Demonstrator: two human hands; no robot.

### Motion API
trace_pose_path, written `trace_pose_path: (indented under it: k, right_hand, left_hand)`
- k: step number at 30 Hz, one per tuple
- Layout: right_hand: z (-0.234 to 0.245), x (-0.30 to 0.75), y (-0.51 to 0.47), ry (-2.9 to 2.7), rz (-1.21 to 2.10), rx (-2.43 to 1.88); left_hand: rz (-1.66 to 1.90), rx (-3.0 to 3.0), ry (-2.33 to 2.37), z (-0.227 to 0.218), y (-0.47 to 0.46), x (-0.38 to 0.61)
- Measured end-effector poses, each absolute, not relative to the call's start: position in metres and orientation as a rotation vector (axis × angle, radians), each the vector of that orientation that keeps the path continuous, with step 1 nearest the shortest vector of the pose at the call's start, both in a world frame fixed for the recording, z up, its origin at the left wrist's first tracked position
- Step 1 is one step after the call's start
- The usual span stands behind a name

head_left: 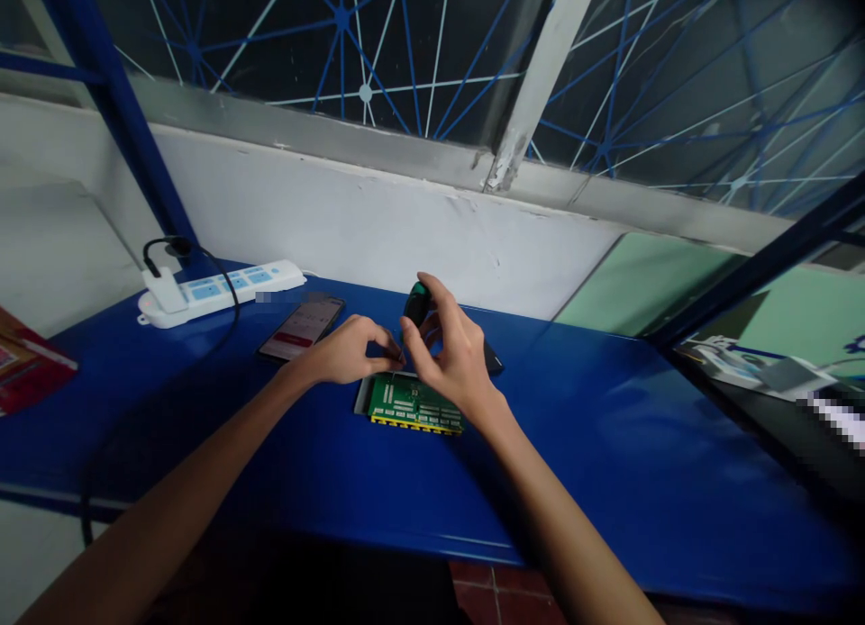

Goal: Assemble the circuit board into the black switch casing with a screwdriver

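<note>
A green circuit board (pixel 415 400) with a yellow strip along its near edge lies on the blue table (pixel 324 481), a grey edge showing at its left. Above it, my right hand (pixel 450 350) grips a screwdriver (pixel 417 305) by its black and green handle, the thin shaft pointing down toward the board. My left hand (pixel 355 348) is at the board's far left side, thumb and fingers pinched together near the shaft. Whether those fingers hold the shaft or some small part, I cannot make out. Part of the board's far side is hidden by my hands.
A phone (pixel 301 328) with a lit screen lies left of my left hand. Behind it stands a white power strip (pixel 223 292) with a black cable (pixel 233 310) plugged in. A dark flat object (pixel 496 357) lies beyond my right hand. Blue frame posts (pixel 128 130) rise at the sides.
</note>
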State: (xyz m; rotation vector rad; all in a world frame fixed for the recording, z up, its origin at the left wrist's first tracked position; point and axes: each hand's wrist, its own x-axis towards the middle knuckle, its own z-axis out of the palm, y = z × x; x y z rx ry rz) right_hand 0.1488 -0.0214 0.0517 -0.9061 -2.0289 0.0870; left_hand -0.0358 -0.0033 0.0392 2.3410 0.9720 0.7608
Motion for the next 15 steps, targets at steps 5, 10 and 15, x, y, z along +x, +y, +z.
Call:
trace_pose_path:
  k: [5, 10, 15]
  right_hand:
    - [0.0467, 0.1510, -0.0207, -2.017, 0.015, -0.862]
    - [0.0464, 0.1520, -0.0200, -2.014, 0.008, -0.877]
    - [0.0462, 0.1514, -0.0211, -2.032, 0.015, -0.882]
  left_hand:
    - [0.735, 2.322, 0.940, 0.0375, -0.0014, -0.0362]
    - [0.740, 2.326, 0.950, 0.0392, -0.0021, -0.0369]
    - [0.710, 2.340, 0.951, 0.0402, -0.0028, -0.0374]
